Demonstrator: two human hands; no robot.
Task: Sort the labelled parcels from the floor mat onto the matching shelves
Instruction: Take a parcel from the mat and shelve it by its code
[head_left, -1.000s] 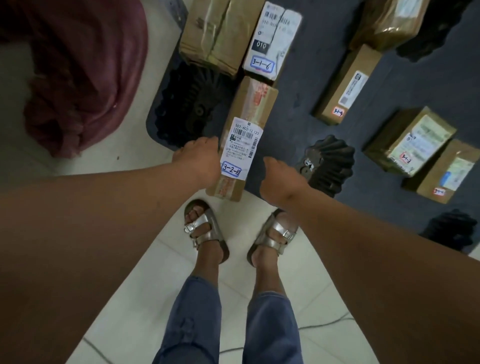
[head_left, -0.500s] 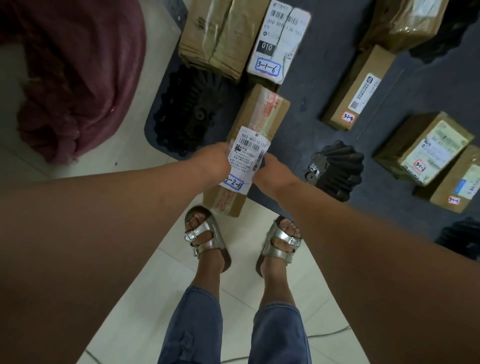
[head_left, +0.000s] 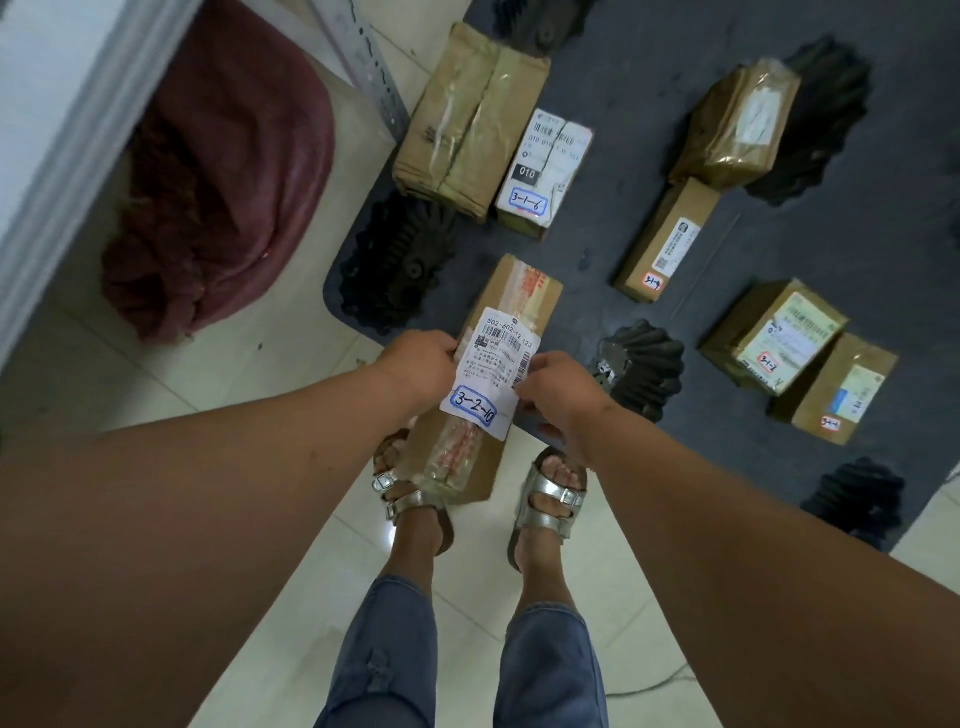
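Gripping the long parcel (head_left: 511, 306) marked 3-2-10 from both sides — left hand (head_left: 418, 364) and right hand (head_left: 558, 392) curled round it, lifted over the near edge of the floor mat (head_left: 623, 104). Other parcels sit mid-mat — one (head_left: 545, 166) reads 3-1-6.

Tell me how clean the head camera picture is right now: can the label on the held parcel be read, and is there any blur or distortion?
Head view: the handwritten 3-2-10 on the held parcel reads clearly, gripped by the left hand and right hand; the small print is soft; wide-angle stretch swells the forearms; the shelf post at upper left is smeared; lighting is dim and even.
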